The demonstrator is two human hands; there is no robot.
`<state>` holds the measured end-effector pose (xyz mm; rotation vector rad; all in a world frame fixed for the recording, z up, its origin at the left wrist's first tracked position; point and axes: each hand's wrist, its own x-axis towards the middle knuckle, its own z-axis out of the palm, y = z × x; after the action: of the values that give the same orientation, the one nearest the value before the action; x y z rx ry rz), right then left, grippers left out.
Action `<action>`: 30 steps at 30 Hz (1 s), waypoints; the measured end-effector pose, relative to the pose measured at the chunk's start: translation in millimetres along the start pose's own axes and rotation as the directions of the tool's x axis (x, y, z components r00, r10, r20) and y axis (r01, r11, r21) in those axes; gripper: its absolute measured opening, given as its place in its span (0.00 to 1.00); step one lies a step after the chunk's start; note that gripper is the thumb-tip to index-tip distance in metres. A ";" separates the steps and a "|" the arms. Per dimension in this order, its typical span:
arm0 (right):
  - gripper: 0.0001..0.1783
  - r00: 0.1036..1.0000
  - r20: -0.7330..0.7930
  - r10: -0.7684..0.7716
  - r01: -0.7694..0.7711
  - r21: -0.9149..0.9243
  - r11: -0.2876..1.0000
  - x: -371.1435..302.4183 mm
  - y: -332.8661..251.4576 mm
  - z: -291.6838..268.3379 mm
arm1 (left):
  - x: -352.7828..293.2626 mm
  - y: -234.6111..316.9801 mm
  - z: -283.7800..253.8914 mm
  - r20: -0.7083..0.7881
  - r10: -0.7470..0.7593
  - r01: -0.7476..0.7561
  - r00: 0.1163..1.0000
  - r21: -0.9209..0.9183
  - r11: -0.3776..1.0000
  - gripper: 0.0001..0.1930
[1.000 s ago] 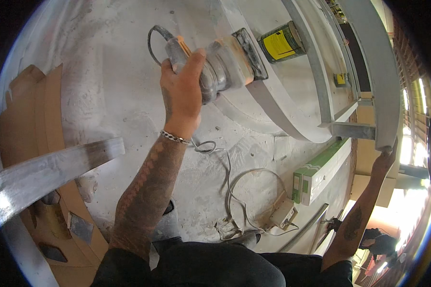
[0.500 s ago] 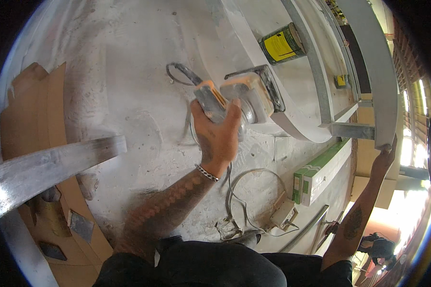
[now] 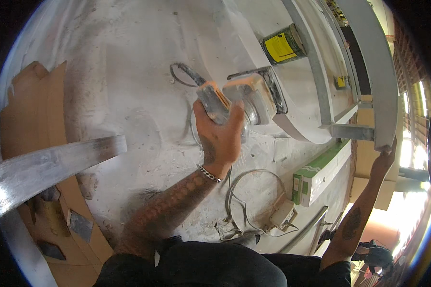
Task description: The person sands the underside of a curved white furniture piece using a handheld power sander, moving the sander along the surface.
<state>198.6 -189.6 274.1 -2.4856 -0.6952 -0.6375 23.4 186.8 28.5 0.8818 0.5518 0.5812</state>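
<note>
A dusty orange and grey electric sander (image 3: 249,93) sits in the grip of my left hand (image 3: 220,136), which wears a chain bracelet at the wrist. The sander is tilted, its flat pad turned right against the edge of a pale grey frame piece (image 3: 304,122). From the sander's rear end a dark cord (image 3: 182,71) loops away. Far to the right, my right hand (image 3: 386,155) is closed on the lower end of a long upright grey frame bar (image 3: 377,81); most of its fingers are hidden behind the bar.
A dark can with a yellow label (image 3: 282,45) stands inside the frame. Lower right are a green and white long box (image 3: 318,174), a white power box (image 3: 282,214) and loose cable (image 3: 244,201). Metal bar (image 3: 62,162) and cardboard (image 3: 33,115) lie left. Another person (image 3: 373,256) is at far right.
My left hand and the sander have shifted slightly to the right along the frame edge. My right hand stays in place. The person in the background has changed posture.
</note>
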 end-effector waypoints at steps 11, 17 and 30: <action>0.27 1.000 -0.020 0.012 -0.013 -0.061 0.998 -1.8 -2.4 0.9 | 75.7 30.9 -22.6 -0.001 -0.073 0.072 0.997 -0.154 0.985 0.25; 0.27 1.000 0.002 -0.002 0.002 0.000 1.000 -1.4 -5.8 1.3 | 107.0 51.9 -25.5 0.075 -0.094 0.112 0.993 -0.271 0.956 0.32; 0.39 0.999 -0.034 -0.027 0.023 -0.132 0.991 -2.8 -7.7 6.6 | 72.1 33.8 -19.0 0.019 -0.089 0.091 0.996 -0.235 0.968 0.30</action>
<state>194.1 -181.1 269.9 -2.5828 -0.6926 -0.7574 54.5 262.5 32.0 0.6310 0.5008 0.5471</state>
